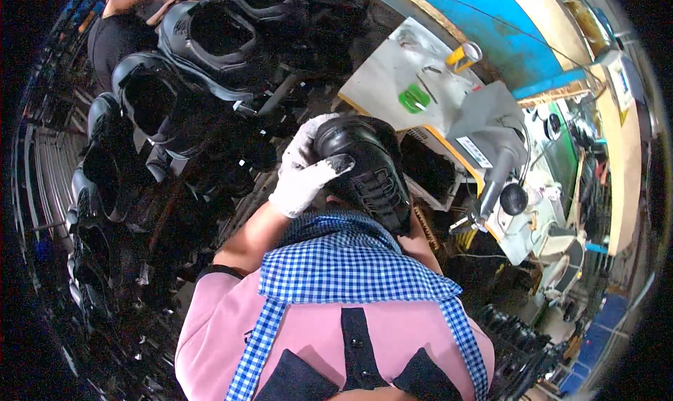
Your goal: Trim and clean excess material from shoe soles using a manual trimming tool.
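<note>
My left hand (308,166), in a white glove with dark-stained fingertips, grips a black lace-up shoe (368,166) around its end, thumb on the upper. The shoe is held up in front of my chest, laces facing me. On the shoe's right side, my right hand (416,234) is mostly hidden behind it; only the wrist area shows, so its fingers cannot be seen. Right beside that wrist is a brown bristled edge (425,228), like part of a brush; whether the hand holds it is hidden.
Several black shoes (210,43) stand on a dark rack at the left. Beyond it is another person (119,40). A white worktable (392,61) at the right bears a yellow cup-like container (463,56), a green object (413,98) and a grey machine (491,124) with a black knob.
</note>
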Motion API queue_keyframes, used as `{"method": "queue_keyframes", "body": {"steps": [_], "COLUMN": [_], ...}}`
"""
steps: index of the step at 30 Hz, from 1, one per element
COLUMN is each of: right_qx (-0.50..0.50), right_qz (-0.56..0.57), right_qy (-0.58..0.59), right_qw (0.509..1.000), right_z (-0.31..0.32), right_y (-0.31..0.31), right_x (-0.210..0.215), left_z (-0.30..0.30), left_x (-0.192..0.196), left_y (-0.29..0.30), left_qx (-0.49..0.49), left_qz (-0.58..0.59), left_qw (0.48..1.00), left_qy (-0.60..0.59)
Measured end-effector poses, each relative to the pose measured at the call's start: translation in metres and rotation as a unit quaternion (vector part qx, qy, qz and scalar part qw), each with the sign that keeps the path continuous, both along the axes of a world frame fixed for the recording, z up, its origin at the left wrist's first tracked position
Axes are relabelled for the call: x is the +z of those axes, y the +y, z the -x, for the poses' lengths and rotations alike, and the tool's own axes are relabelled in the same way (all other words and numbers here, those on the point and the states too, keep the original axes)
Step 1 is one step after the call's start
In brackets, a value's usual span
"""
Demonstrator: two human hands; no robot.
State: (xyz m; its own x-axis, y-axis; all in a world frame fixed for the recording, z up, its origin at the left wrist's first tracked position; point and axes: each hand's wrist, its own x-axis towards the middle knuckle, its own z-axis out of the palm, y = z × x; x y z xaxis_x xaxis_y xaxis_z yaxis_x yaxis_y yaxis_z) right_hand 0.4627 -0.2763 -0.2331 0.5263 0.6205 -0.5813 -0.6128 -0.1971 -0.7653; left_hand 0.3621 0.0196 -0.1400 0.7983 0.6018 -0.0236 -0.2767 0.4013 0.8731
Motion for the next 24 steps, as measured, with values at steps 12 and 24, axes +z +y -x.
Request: {"method": "queue_keyframes", "body": {"steps": [12,24], "right_qx": [0.132,0.256], "right_qz": [-0.068,-0.119], "right_qy": [-0.625,-0.803], "right_qw": [0.766,0.524], "right_z": [-0.063,-0.063], "right_y": [0.112,0.147], "right_x": [0.130,0.173], "left_z": [-0.021,-0.028], "left_x": [0.004,0.001], "left_y": [0.030,0.023], "left_qx": [-0.126,-0.199], "left_qz": [-0.225,-0.238], "left_qw": [0.966,0.951], "left_qy": [0.013,-0.001]}}
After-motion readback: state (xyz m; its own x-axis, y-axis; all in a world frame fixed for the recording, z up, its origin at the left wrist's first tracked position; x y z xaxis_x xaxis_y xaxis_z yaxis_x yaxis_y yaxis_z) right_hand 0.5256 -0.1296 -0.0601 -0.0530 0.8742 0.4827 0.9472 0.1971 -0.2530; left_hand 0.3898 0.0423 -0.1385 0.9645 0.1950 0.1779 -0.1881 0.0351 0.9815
